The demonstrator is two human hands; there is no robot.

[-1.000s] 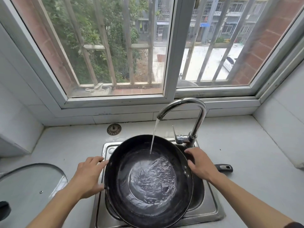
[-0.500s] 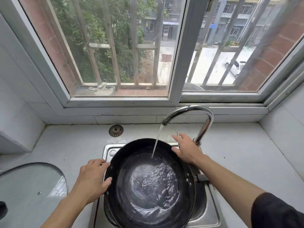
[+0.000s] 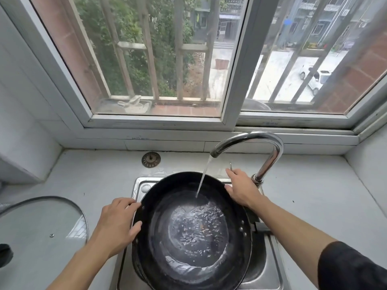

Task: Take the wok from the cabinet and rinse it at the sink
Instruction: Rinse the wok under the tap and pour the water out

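Right hand [image 3: 243,189] moved to 1 o'clock, at thin chrome lever [image 3: 230,166], grip unclear; left hand [image 3: 117,222], fingers apart, steadies round black wok [image 3: 159,197]; rinse underway, unfinished

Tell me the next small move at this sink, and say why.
Probably press the faucet lever to shut the water off. The right hand rests on it, the wok holds a pool under the stream, and the left hand steadies its rim, so swirling and tipping it out could follow.
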